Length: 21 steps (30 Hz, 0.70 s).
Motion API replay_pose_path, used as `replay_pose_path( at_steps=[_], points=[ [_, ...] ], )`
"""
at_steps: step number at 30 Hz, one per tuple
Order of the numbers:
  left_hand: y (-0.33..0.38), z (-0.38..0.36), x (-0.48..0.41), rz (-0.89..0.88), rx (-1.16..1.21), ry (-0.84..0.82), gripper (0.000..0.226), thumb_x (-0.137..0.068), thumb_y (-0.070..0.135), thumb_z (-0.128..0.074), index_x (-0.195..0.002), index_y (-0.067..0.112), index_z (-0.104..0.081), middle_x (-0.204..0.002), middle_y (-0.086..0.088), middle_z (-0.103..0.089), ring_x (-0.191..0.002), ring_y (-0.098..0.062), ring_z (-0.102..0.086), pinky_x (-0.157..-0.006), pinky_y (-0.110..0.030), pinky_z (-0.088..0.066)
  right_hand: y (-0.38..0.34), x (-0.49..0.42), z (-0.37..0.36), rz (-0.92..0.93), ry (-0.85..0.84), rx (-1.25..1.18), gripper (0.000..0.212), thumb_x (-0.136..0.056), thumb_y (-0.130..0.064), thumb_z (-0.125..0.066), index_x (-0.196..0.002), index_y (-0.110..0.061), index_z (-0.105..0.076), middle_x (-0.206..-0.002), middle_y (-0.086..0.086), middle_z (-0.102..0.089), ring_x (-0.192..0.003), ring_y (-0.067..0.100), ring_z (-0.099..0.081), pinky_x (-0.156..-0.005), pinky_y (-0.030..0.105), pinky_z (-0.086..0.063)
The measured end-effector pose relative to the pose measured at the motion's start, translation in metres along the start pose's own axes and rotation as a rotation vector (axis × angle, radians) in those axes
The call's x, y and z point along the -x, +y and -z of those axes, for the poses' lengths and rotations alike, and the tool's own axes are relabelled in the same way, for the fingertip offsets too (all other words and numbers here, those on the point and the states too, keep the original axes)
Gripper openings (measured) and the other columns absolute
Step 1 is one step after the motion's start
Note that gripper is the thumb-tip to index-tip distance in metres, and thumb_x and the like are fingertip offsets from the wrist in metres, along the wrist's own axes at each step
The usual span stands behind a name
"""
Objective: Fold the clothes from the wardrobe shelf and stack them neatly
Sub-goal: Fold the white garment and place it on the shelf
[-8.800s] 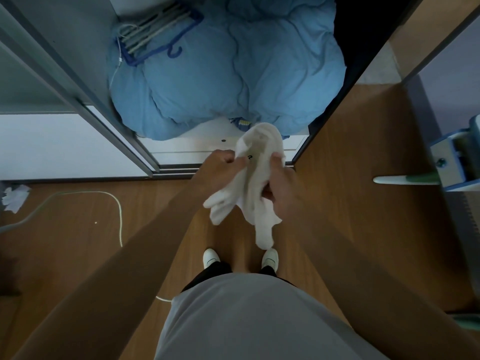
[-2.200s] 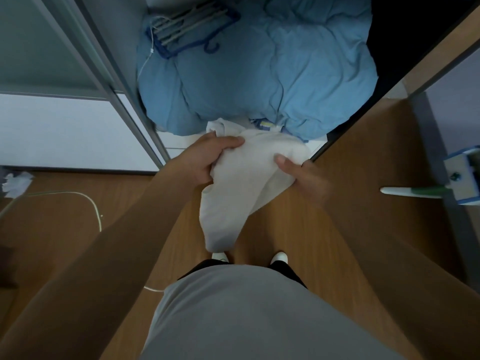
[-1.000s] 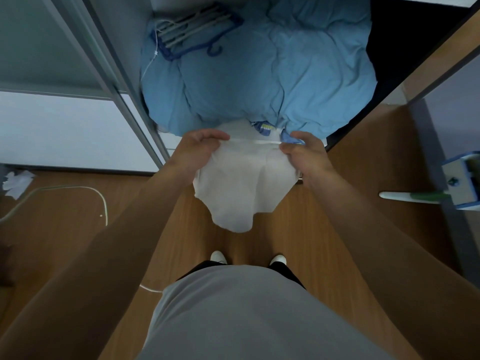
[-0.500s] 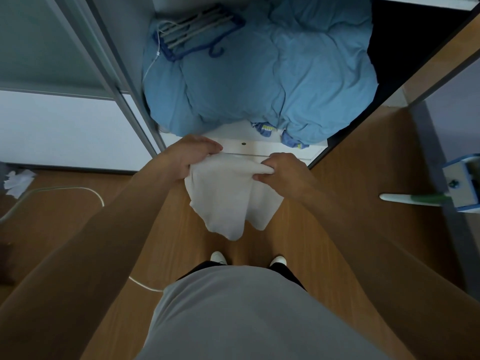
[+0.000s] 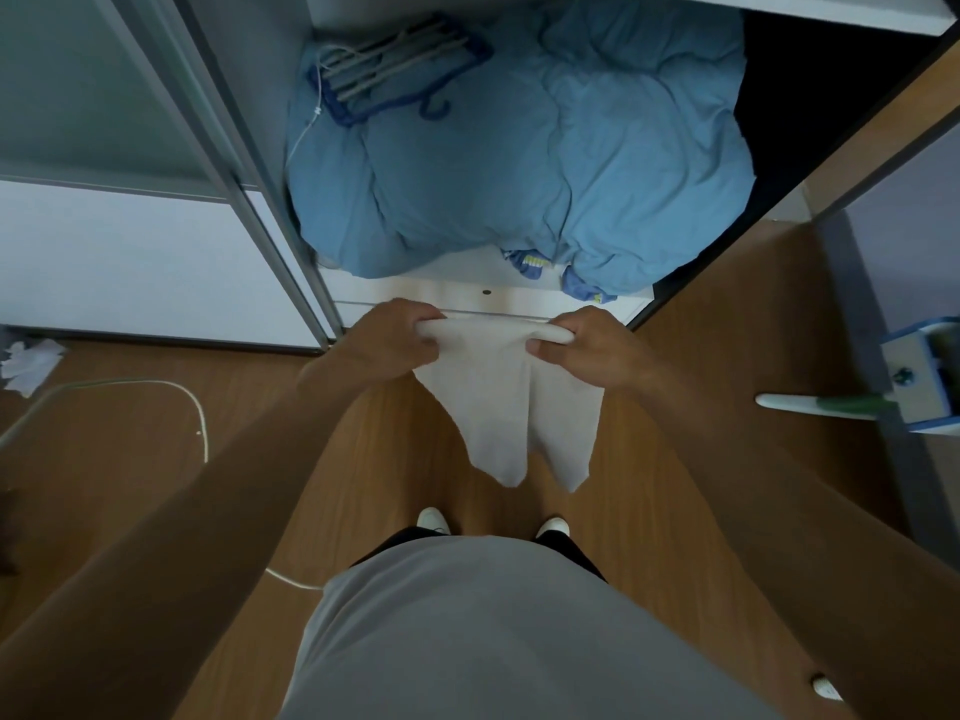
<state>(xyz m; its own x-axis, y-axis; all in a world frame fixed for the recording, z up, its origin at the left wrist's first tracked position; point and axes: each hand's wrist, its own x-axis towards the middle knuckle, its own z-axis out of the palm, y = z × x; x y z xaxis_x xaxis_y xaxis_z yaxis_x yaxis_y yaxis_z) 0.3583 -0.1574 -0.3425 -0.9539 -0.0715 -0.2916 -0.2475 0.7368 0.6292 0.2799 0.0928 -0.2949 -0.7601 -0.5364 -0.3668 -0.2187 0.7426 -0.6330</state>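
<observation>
**Wooden floor before an open wardrobe: white garment stretched between both hands**

Wooden floor (image 5: 130,459) and the foot of the wardrobe form the setting. Your left hand (image 5: 392,337) and right hand (image 5: 589,350) each grip one end of the white garment (image 5: 498,402), fingers curled over its rolled top edge and thumbs pressing from the near side. The hands are held apart at the same height, so the edge runs taut and level between them. Everything else of the garment hangs below the grip, ending in two pointed flaps side by side above the floor, clear of your shoes (image 5: 432,518).

Just beyond your knuckles lies the white wardrobe shelf (image 5: 457,293). The taut edge lines up with its front lip, but it cannot be told whether cloth and shelf touch. Farther back on the shelf sits a bulky blue duvet (image 5: 519,148), with small blue and yellow items (image 5: 530,262) tucked under its front edge. A blue hanger (image 5: 395,75) rests on the duvet at the rear left.

Left of the opening stands the sliding door (image 5: 130,252) in its metal frame. On the floor to the left a pale cable (image 5: 197,418) loops, and crumpled white paper (image 5: 28,358) lies near the door's base. At the right edge a blue and white fixture (image 5: 919,376) carries a green and white handle (image 5: 821,405). Your grey shirt (image 5: 493,641) fills the lower view.
</observation>
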Motion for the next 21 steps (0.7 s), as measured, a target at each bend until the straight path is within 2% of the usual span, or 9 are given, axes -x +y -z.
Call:
replay_pose_path(
  at_steps=[2, 5, 7, 9, 10, 12, 15, 18, 21],
  points=[
    [0.0, 0.002, -0.001, -0.008, 0.036, 0.123, 0.028, -0.088, 0.019, -0.069, -0.115, 0.01, -0.07, -0.109, -0.008, -0.062, -0.106, -0.025, -0.057, -0.086, -0.027, -0.041, 0.0, 0.002, 0.005, -0.057, -0.004, -0.05, 0.046, -0.09, -0.043, -0.071, -0.062, -0.008, -0.059, -0.059, 0.0, -0.055, -0.048, -0.001, -0.05, -0.049, 0.014, -0.036],
    [0.006, 0.012, 0.0, 0.097, 0.471, 0.202, 0.037, -0.077, 0.039, -0.068, -0.105, 0.015, -0.071, -0.107, -0.003, -0.065, -0.098, -0.019, -0.062, -0.078, -0.024, -0.045, -0.004, 0.008, 0.01, -0.087, -0.024, -0.287, 0.046, -0.085, -0.045, -0.076, -0.077, 0.0, -0.073, -0.074, 0.014, -0.072, -0.064, 0.012, -0.066, -0.062, 0.021, -0.047],
    [0.008, 0.019, 0.006, 0.177, 0.969, 0.129, 0.051, -0.071, 0.049, -0.069, -0.109, 0.015, -0.071, -0.114, -0.005, -0.07, -0.101, -0.021, -0.067, -0.083, -0.029, -0.051, -0.007, 0.01, 0.013, -0.096, -0.01, -0.52, 0.029, -0.084, -0.04, -0.078, -0.08, -0.011, -0.079, -0.083, 0.009, -0.078, -0.072, 0.016, -0.073, -0.067, 0.024, -0.056],
    [0.004, 0.017, 0.012, 0.092, 1.249, -0.046, 0.04, -0.084, 0.053, -0.071, -0.111, 0.025, -0.076, -0.12, 0.002, -0.073, -0.111, -0.018, -0.069, -0.087, -0.029, -0.055, -0.01, 0.01, 0.015, -0.088, -0.003, -0.739, 0.016, -0.087, -0.031, -0.075, -0.081, -0.017, -0.082, -0.087, 0.006, -0.079, -0.075, 0.015, -0.075, -0.065, 0.022, -0.057],
    [0.005, 0.014, 0.016, 0.064, 1.257, -0.12, 0.042, -0.083, 0.057, -0.07, -0.112, 0.028, -0.077, -0.119, 0.006, -0.073, -0.112, -0.014, -0.068, -0.086, -0.027, -0.056, -0.012, 0.01, 0.016, -0.092, 0.005, -0.83, 0.014, -0.088, -0.028, -0.074, -0.083, -0.016, -0.081, -0.089, 0.006, -0.079, -0.075, 0.015, -0.075, -0.065, 0.022, -0.057],
    [0.009, 0.005, 0.02, 0.086, 1.07, -0.162, 0.069, -0.065, 0.065, -0.081, -0.121, 0.027, -0.068, -0.116, 0.009, -0.074, -0.11, -0.014, -0.069, -0.085, -0.029, -0.058, -0.016, 0.009, 0.018, -0.136, 0.03, -0.939, 0.014, -0.088, -0.025, -0.075, -0.092, -0.013, -0.078, -0.091, 0.006, -0.079, -0.077, 0.016, -0.075, -0.065, 0.024, -0.058],
    [0.017, -0.006, 0.015, 0.179, 0.864, -0.083, 0.105, -0.053, 0.072, -0.083, -0.14, 0.024, -0.049, -0.131, 0.002, -0.065, -0.12, -0.021, -0.062, -0.104, -0.045, -0.051, -0.021, 0.007, 0.021, -0.236, 0.016, -0.942, 0.029, -0.089, -0.03, -0.073, -0.111, -0.011, -0.071, -0.099, 0.005, -0.078, -0.089, 0.019, -0.076, -0.069, 0.028, -0.061],
    [0.021, -0.004, 0.014, 0.246, 0.875, 0.013, 0.09, -0.069, 0.077, -0.069, -0.138, 0.023, -0.053, -0.129, 0.001, -0.066, -0.117, -0.023, -0.063, -0.107, -0.049, -0.047, -0.016, 0.005, 0.024, -0.266, 0.026, -1.092, 0.037, -0.092, -0.038, -0.069, -0.121, -0.015, -0.07, -0.117, 0.008, -0.074, -0.11, 0.024, -0.07, -0.087, 0.037, -0.06],
    [0.025, 0.0, 0.012, 0.341, 0.925, 0.112, 0.074, -0.085, 0.073, -0.055, -0.137, 0.021, -0.054, -0.127, 0.001, -0.066, -0.115, -0.025, -0.063, -0.105, -0.05, -0.047, -0.001, 0.011, 0.025, -0.165, -0.047, -1.228, 0.045, -0.093, -0.051, -0.059, -0.127, -0.022, -0.066, -0.13, 0.005, -0.068, -0.121, 0.023, -0.064, -0.091, 0.039, -0.058]
  ],
)
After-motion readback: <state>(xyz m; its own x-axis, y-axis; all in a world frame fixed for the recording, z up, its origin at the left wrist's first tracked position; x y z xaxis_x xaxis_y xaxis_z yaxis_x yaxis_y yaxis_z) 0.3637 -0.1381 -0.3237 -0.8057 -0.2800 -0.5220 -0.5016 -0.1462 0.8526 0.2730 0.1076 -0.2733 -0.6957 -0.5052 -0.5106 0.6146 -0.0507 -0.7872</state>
